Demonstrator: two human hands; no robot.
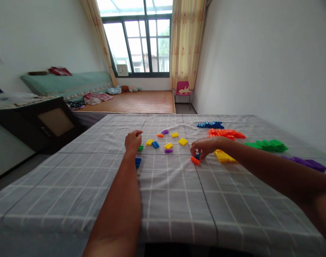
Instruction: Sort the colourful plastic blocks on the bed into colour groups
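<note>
My right hand (204,147) reaches down with its fingers closed round a small blue piece (197,156), right behind an orange piece (195,161) on the cloth. My left hand (133,141) is curled above the cloth, its fingers bent together; what they hold, if anything, is hidden. Close to it lie a green piece (141,147) and a dark blue piece (138,162), partly covered by the left wrist and forearm. Between the hands are scattered yellow pieces (168,146), blue ones (155,144), purple ones (168,151) and a small orange one (160,135).
Sorted piles lie on the right: blue (210,125), orange (226,134), green (268,145), purple (307,163) and yellow (223,156), the last beside my right forearm. A checked cloth (176,200) covers the table. A dark cabinet (55,123) stands at left.
</note>
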